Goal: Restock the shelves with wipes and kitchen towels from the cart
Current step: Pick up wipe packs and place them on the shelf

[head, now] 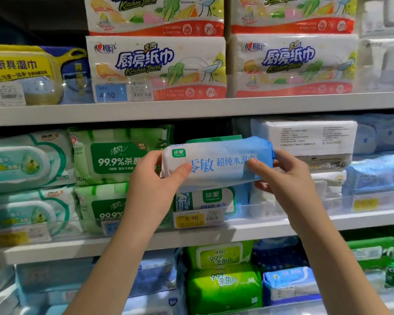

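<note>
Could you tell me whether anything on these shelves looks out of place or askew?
The white pack on the middle shelf, right of the held wipes pack, shows its fine-print back, while neighbouring packs face front.

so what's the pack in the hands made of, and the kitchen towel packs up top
The blue and white wipes pack looks like soft plastic film, fairly matte; it creases and dents where the left hand and right hand grip it. The kitchen towel packs: thin printed plastic wrap, glossy, with glare streaks, probably over white paper.
</note>
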A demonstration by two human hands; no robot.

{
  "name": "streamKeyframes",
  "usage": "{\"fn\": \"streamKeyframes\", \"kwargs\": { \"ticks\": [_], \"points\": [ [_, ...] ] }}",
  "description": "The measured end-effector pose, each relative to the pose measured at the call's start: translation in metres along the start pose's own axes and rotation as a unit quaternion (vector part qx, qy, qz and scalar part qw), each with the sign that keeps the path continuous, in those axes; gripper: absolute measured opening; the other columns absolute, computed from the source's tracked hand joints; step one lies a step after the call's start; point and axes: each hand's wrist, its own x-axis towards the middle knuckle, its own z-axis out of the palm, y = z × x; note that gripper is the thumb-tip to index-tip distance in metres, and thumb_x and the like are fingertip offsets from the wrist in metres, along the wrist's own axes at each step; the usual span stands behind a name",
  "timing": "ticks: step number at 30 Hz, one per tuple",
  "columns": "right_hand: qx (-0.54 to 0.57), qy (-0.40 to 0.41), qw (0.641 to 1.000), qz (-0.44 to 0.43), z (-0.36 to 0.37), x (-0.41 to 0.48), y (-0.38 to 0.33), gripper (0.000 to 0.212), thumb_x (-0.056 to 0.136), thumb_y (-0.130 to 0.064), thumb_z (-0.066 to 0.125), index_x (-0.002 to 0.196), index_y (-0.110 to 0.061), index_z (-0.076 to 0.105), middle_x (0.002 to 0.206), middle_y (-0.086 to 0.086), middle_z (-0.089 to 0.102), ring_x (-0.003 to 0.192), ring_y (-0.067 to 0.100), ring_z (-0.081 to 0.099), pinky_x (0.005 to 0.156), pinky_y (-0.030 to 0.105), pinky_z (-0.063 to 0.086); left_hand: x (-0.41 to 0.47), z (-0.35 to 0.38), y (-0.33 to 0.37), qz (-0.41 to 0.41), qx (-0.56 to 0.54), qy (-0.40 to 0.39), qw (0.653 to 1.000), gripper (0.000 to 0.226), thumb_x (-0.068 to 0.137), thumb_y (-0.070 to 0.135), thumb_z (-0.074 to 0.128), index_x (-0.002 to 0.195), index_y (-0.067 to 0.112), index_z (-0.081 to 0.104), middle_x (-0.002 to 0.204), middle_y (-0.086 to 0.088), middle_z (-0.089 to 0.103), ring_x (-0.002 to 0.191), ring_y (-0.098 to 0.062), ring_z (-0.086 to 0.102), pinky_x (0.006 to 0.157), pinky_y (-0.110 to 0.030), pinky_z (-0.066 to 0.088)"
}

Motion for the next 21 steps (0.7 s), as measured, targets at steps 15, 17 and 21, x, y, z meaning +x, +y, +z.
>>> {"fn": "streamKeyframes", "kwargs": {
  "ticks": [15, 17, 21],
  "points": [
    [-0.037, -0.020, 0.998, 0.041, -0.004, -0.019, 0.000, 0.022, 0.076, -0.036, 0.076, 0.087, -0.017, 0.072, 0.078, 0.000, 0.071, 0.067, 0.009, 0.064, 0.056, 0.022, 0.048, -0.045, 0.017, -0.006, -0.025, -0.049, 0.056, 0.997, 0.029, 0.077, 0.017, 0.078, 0.086, 0.024, 0.051, 0.082, 0.013, 0.061, 0.065, 0.012, 0.056, 0.056, -0.007, 0.043],
    [-0.041, -0.020, 0.998, 0.037, -0.002, -0.024, 0.002, 0.016, 0.079, -0.025, 0.075, 0.093, -0.017, 0.071, 0.082, 0.000, 0.070, 0.067, 0.005, 0.063, 0.055, 0.017, 0.047, -0.046, 0.014, -0.005, -0.006, -0.039, 0.067, 0.997, 0.035, 0.074, 0.016, 0.080, 0.087, 0.030, 0.051, 0.088, 0.017, 0.061, 0.071, 0.015, 0.056, 0.059, -0.005, 0.043],
    [0.003, 0.000, 0.999, 0.032, 0.006, -0.032, 0.004, 0.031, 0.077, -0.015, 0.077, 0.105, -0.020, 0.063, 0.101, 0.000, 0.068, 0.089, 0.011, 0.066, 0.075, 0.026, 0.056, -0.040, 0.006, 0.003, 0.061, -0.050, 0.067, 0.995, 0.049, 0.069, 0.005, 0.081, 0.091, 0.036, 0.049, 0.117, 0.024, 0.054, 0.100, 0.025, 0.049, 0.079, 0.000, 0.043]
  ]
}}
